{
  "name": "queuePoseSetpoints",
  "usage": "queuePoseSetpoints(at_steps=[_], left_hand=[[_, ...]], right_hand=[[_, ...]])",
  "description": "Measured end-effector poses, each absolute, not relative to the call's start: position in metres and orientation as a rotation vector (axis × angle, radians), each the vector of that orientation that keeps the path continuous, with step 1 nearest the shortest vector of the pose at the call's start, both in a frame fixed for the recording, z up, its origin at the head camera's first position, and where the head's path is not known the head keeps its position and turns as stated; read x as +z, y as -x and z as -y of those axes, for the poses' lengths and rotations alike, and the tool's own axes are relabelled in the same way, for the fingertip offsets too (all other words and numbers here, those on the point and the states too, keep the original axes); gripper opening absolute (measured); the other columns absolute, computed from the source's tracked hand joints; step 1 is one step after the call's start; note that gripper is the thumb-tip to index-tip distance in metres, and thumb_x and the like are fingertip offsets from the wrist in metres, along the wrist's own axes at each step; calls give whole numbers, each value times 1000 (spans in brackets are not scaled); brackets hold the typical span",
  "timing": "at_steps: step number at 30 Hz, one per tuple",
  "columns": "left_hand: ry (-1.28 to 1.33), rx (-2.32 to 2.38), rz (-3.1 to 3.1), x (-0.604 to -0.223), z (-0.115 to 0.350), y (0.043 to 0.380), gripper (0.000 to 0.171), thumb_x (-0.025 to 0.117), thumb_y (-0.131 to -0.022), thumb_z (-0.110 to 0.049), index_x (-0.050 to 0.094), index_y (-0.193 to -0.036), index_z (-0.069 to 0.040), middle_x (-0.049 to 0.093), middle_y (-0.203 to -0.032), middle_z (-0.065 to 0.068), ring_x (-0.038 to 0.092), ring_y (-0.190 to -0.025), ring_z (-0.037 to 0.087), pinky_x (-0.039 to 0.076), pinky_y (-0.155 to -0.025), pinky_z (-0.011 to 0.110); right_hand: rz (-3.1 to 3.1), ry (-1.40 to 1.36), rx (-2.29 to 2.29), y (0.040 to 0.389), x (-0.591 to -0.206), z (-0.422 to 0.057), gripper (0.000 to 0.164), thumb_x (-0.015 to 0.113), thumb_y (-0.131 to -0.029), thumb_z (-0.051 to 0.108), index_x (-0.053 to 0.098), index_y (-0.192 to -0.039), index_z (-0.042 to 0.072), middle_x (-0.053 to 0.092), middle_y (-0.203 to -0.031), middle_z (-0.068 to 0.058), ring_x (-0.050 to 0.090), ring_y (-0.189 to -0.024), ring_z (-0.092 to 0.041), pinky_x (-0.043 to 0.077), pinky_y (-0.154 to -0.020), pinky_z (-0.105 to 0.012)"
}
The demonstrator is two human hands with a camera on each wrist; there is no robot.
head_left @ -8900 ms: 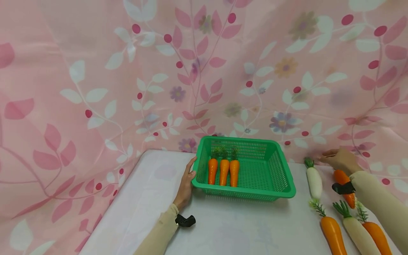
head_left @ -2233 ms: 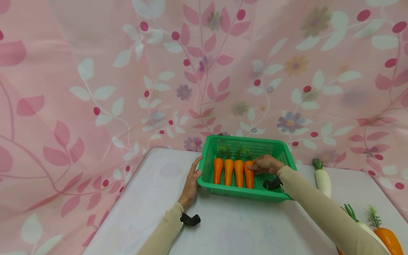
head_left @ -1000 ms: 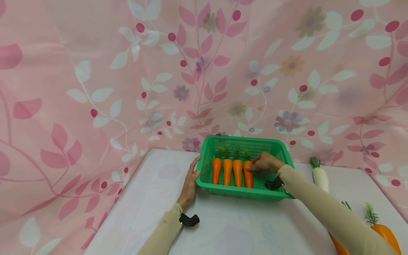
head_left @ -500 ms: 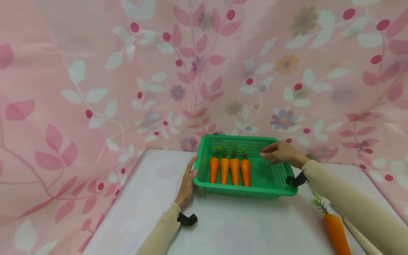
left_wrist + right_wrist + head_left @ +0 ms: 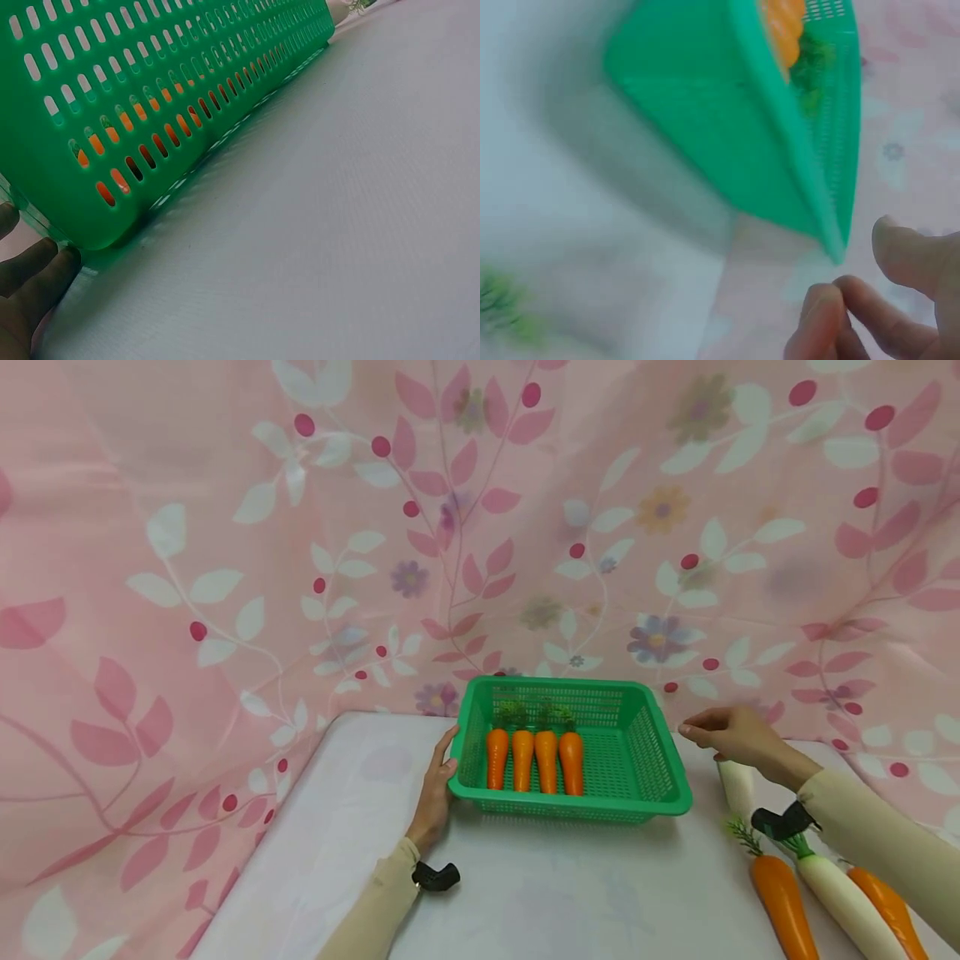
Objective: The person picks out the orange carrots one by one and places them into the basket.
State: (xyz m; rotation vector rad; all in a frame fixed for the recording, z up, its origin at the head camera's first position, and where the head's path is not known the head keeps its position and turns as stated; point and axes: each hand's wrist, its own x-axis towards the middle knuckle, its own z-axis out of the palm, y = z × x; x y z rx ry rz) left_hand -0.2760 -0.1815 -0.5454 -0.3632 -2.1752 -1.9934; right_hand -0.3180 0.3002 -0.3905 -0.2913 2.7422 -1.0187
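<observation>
A green plastic basket [image 5: 570, 806] stands on the white-covered table with several orange carrots [image 5: 546, 762] side by side in its left half, their leafy tops toward the back wall. My left hand [image 5: 435, 793] rests against the basket's left end, fingers extended along the outside; the left wrist view shows fingertips [image 5: 64, 259] at its lower corner. My right hand [image 5: 738, 745] is in the air to the right of the basket, holding nothing, thumb and fingers apart. Beneath it lies a white radish [image 5: 738, 789], its top hidden by the hand.
On the right side of the table lie a carrot [image 5: 780, 902], a second white radish [image 5: 851, 902] and another carrot [image 5: 888, 906], partly below the right sleeve. A pink floral curtain [image 5: 480, 527] hangs right behind the table's back edge.
My right hand brought a carrot from the right side into the basket, let go of it beside the others, then moved out rightward over the radish. The left hand stays at the basket.
</observation>
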Motion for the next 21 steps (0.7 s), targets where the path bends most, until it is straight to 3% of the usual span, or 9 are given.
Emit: queuePoseSetpoints(at_steps=[7,12,21], left_hand=[[352,-2008,2177,-545,182,276,56,32,-113,-37,26,-168,-37,55,-153,21,65,-99,47,54,-88,35],[347,-1988,2175,-544,181,276,56,31,-113,-36,26,-169,-35,46,-162,11,66,-104,43,54,-91,37],[353,-1948,2185,-543,180,277,57,33,-112,-37,27,-169,-35,31,-172,2,60,-124,40,47,-104,50]], right_hand=[[-2879,312,-777,291,-406,-334,55,67,-104,41,70,-125,-9,76,-112,-23,70,-94,-30,62,-76,-45],[-2913,260,-525,274,-414,-346,59,71,-98,49,73,-116,-7,77,-99,-15,67,-83,-25,58,-72,-46],[-2790,105,-455,242,-437,-356,66,72,-94,58,75,-114,-4,75,-104,-21,67,-82,-23,59,-68,-45]])
